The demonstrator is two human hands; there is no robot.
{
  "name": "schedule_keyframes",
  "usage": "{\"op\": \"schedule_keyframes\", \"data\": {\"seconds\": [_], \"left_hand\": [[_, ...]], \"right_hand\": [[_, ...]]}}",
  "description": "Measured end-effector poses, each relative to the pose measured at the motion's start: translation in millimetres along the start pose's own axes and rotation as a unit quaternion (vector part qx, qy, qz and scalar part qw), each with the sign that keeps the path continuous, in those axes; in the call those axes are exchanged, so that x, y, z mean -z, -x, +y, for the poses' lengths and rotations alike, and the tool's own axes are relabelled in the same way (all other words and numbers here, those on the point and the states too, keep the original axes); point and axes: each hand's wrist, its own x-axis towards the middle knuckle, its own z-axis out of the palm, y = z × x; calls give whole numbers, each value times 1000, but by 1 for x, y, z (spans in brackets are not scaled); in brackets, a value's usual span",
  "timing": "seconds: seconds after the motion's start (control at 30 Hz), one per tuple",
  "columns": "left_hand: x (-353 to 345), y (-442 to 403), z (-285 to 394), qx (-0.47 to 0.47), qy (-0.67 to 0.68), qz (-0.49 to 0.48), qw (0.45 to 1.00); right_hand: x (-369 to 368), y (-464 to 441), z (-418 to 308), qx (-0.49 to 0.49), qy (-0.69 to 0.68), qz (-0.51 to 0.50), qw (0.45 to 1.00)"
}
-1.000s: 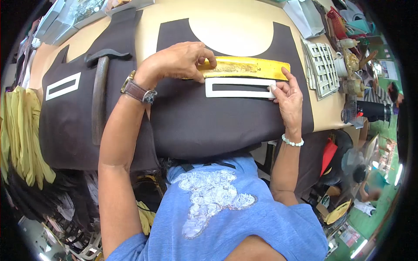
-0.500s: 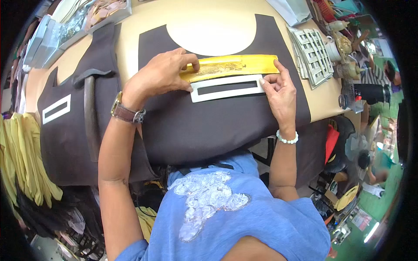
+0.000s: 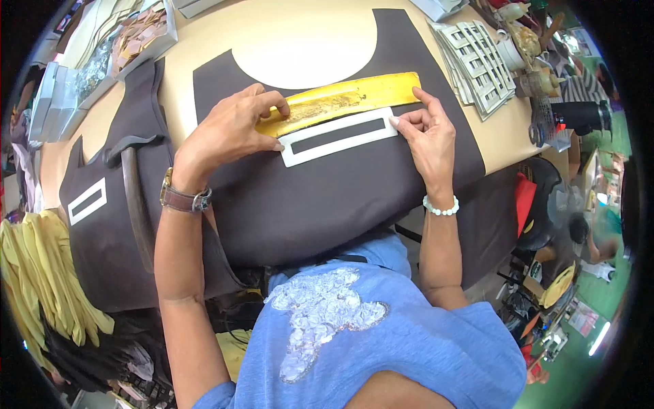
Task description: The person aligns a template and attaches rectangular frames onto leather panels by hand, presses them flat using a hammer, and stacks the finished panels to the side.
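A yellow strip (image 3: 388, 91), worn brown along its middle, lies across a dark fabric panel (image 3: 286, 198). Just below it, along its lower edge, is a white rectangular frame (image 3: 340, 144) with a long slot. My left hand (image 3: 231, 129) is closed at the left ends: bent fingers press on the strip and the thumb touches the frame's corner. At the other end my right hand (image 3: 430, 136) pinches the frame between thumb and fingers, its index finger reaching up to the strip's right end. Fabric shows through the slot.
A hammer (image 3: 136, 198) rests on another dark panel at left, beside a smaller white frame (image 3: 87, 202). Yellow cloth (image 3: 48, 273) hangs off the left edge. Boxes of small pieces (image 3: 143, 41) stand at back left, stacked white lattice pieces (image 3: 477, 65) at right. A person is at far right.
The view has shifted and turned slightly, so the strip, frame and both hands appear further left and more tilted. Both hands keep the same hold.
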Motion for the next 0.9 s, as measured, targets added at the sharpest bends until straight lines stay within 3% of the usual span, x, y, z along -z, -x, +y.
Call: {"op": "schedule_keyframes", "data": {"seconds": [0.3,0.33,0.4,0.43,0.53,0.6,0.63,0.73,0.77,0.87,0.9], "left_hand": [[-1,1,2,-12,-32,8,999],[-1,2,3,-16,-39,12,999],[-2,4,7,-15,-71,21,997],[-5,5,9,-10,-93,28,995],[-13,13,26,-45,-163,71,983],[-25,20,30,-104,-216,114,964],[-29,26,35,-99,-232,86,964],[-51,48,28,-142,-252,169,942],[-56,56,27,-105,-238,142,955],[-65,70,28,-98,-240,171,950],[-65,72,27,-77,-232,136,960]], "right_hand": [[-1,4,0,32,51,-15,998],[-4,6,1,129,155,5,979],[-11,12,3,312,350,50,882],[-12,16,1,291,388,24,874],[-10,18,0,320,409,25,854],[-3,14,5,302,332,10,894],[0,12,8,292,291,1,911],[7,9,14,195,169,-34,966],[8,6,20,189,158,-44,968],[-11,20,-5,362,345,138,855],[-25,28,-15,394,310,113,858]]}}
